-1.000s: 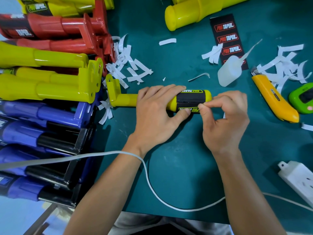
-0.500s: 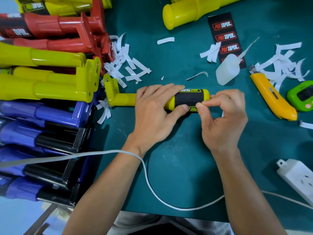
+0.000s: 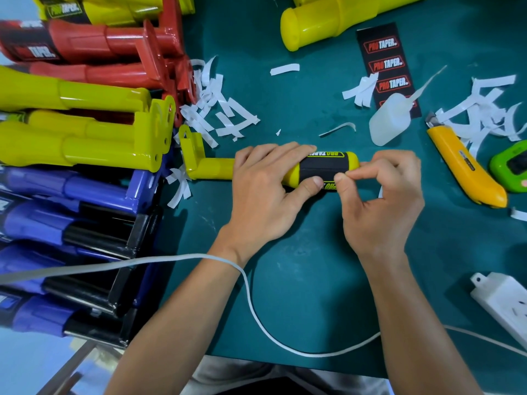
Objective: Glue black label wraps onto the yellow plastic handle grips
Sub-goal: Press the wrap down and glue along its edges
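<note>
Dark green work mat [image 3: 299, 280] covering the bench, seen from above. At its centre lies a yellow handle grip [image 3: 211, 168], lengthwise left to right, its bracket end to the left. A black label wrap [image 3: 325, 168] with yellow lettering encircles the rounded right end. The left hand [image 3: 262, 195] grips the handle's middle, fingers curled over the top and thumb pressed against the wrap's near edge. The right hand [image 3: 382, 201] pinches the wrap's near right edge between thumb and forefinger, the other fingers curled.

Just behind the right hand lies a translucent glue bottle [image 3: 390, 121], its nozzle pointing up and right, resting on a sheet of black labels [image 3: 382, 52]. To the right are a yellow utility knife [image 3: 462, 166] and a green device [image 3: 510, 166]. White backing strips [image 3: 216, 109] litter the mat. Stacked at the left are red handles [image 3: 99, 44], yellow handles [image 3: 71, 143] and blue handles [image 3: 57, 195]. A white power strip [image 3: 504, 303] sits at lower right, and a white cord [image 3: 256, 309] crosses the left wrist.
</note>
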Motion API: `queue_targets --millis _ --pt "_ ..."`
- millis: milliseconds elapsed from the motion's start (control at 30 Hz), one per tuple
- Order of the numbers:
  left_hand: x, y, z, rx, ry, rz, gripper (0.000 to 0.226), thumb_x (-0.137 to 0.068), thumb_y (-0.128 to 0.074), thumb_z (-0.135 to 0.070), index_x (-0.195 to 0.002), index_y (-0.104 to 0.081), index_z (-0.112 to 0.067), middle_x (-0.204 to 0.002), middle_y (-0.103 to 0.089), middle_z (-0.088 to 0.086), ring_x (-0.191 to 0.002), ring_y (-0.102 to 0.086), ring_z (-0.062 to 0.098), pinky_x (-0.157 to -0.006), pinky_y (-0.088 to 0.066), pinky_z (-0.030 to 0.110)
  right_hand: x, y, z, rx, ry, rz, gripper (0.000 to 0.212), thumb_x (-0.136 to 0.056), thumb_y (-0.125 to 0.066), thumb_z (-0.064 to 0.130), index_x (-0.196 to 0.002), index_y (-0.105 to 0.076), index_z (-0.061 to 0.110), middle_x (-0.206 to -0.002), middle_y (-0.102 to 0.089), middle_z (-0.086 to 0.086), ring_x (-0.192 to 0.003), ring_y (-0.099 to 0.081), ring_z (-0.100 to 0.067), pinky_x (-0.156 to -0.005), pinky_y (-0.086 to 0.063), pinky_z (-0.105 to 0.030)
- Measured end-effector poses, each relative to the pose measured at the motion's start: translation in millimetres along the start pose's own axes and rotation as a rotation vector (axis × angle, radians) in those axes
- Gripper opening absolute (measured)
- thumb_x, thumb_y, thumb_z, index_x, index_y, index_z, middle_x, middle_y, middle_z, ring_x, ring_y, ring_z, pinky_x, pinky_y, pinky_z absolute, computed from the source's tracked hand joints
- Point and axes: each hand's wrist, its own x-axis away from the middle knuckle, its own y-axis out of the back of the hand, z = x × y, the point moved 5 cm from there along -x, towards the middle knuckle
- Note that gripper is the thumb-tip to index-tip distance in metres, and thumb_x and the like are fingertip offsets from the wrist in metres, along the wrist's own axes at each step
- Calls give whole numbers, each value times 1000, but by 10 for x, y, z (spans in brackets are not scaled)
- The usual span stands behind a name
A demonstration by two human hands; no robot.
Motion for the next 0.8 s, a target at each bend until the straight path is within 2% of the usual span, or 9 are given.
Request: queue_targets --millis 133,200,267,367,600,800 --pt "10 5 5 9 15 -7 43 -87 -74 -51 -123 -76 -28 -125 -73 -12 -110 -60 14 -99 -28 29 9 12 -46 -29 -45 -12 14 -80 -83 12 -81 -69 12 -110 -50 10 -101 -54 -5 -88 -44 -18" --pt "13 8 4 20 20 -9 43 -85 -75 -50 -122 -76 -29 -124 -72 -13 -110 -60 14 -99 -29 30 18 14 -67 -50 -73 -6 16 -79 -83 12 -82 -68 13 -112 -52 6 -105 -53 2 -89 -46 -21" --pt "17 8 1 33 24 -7 43 -84 -76 -50 -121 -76 -29 -124 -72 -14 -109 -60 14 -99 -30 31 32 16 -77 -82 -85 -2 17 -79 -82 12 -82 -66 12 -112 -54 5 -106 -55 1 -89 -52 -32" --pt "22 8 0 45 28 -5 43 -83 -75 -50 -121 -76 -30 -124 -72 -15 -108 -60 14 -99 -30 31 34 4 -86 -157 -115 21 20 -79 -81 7 -84 -62 12 -111 -56 4 -109 -60 -12 -90 -55 -47" --pt "27 13 0 63 45 -8 43 -80 -78 -48 -120 -77 -30 -124 -72 -15 -107 -60 14 -99 -30 31 41 -103 -160 -511 -361 116 36 -80 -73 2 -88 -52 30 -121 -67 3 -117 -67 -17 -98 -56 -34" --pt "30 21 -9 81 62 -4 43 -79 -80 -46 -120 -77 -31 -124 -72 -15 -107 -59 13 -99 -31 32 36 -142 -206 -675 -463 141 36 -77 -71 -5 -89 -50 22 -121 -68 1 -110 -69 -10 -94 -53 -25"
